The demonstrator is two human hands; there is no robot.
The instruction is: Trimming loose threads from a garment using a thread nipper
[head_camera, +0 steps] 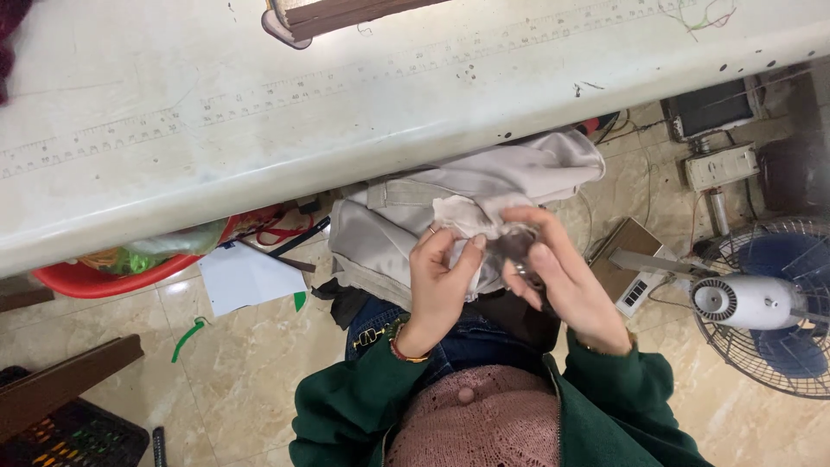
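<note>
Scissors in right hand, gripped beside pale cloth on lap, under the table edge. Left hand pinches a fold. Risk: blades nick cloth or fingertip, being so close.

Garment: pale grey-beige, plain. Sleeves: dark green. Knitted top: dusty pink. Table: off-white, faint ruler markings. Basin: red. Floor tiles: beige, marbled. Fan: blue blades, white hub.
</note>
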